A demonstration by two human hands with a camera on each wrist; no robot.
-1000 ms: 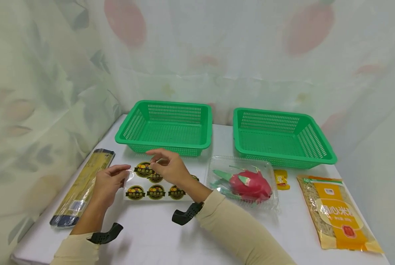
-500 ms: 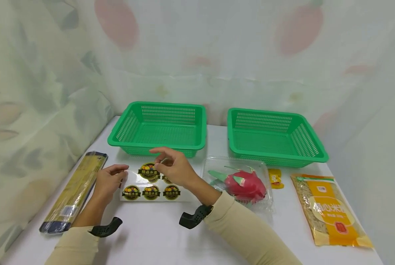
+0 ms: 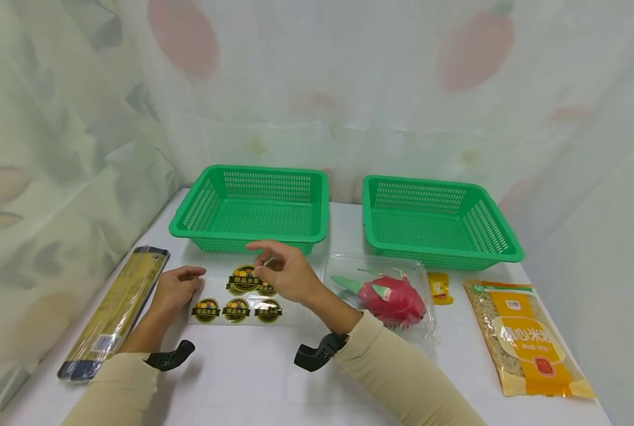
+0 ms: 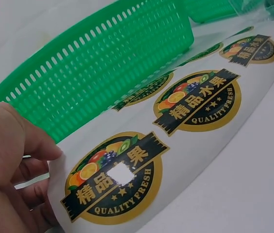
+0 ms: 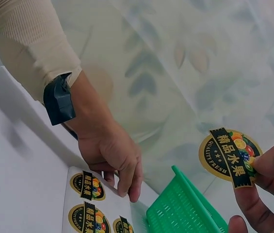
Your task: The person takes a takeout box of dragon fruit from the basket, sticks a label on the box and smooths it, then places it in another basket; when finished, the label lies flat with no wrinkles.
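The right hand (image 3: pixel 285 273) is pinching a round fruit sticker (image 5: pixel 230 154) between thumb and fingertips, holding it lifted just above the sticker sheet (image 3: pixel 237 307). The left hand (image 3: pixel 172 291) is gripping the sheet's left edge, thumb on top and fingers curled under. The sheet is lying on the table (image 3: pixel 253 378), just in front of the left green basket (image 3: pixel 253 207) and beside the boxed dragon fruit (image 3: pixel 391 296).
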